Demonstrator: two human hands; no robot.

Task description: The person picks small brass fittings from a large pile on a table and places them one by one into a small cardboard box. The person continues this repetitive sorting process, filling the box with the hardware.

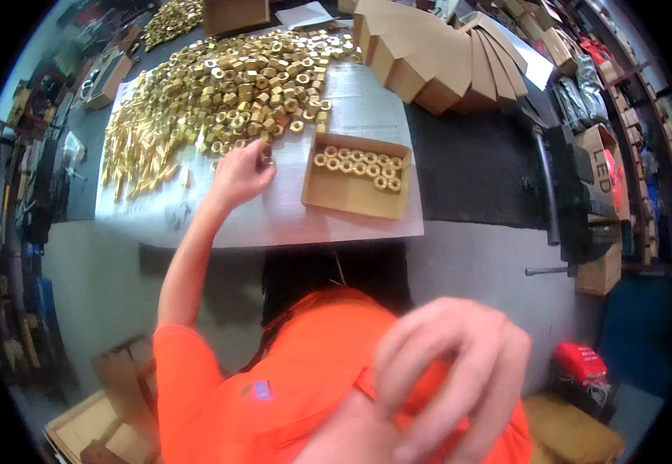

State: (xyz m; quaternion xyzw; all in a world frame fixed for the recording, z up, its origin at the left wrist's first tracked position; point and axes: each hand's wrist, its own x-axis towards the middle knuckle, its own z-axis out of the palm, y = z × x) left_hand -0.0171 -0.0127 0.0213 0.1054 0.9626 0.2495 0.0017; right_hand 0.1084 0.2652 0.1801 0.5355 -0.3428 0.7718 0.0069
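My left hand point(241, 175) is at the near edge of a heap of loose brass hex nuts point(251, 77), its fingers closed on a brass nut point(267, 162) that shows only in part. To the right of that hand lies a shallow cardboard box point(343, 199). Brass nuts point(360, 168) stand in rows along its far side, with a couple more in front of them at the right. Close to the camera, my right hand point(456, 359) is raised over my orange shirt. Its fingers are loosely bent and apart, a little blurred, and nothing shows in them.
Slim brass pieces point(136, 147) lie left of the nuts on a white sheet point(220, 224) covering part of the dark table point(467, 170). Stacked cardboard boxes point(429, 58) fan out at the back right. A metal bar point(546, 185) stands at the table's right end.
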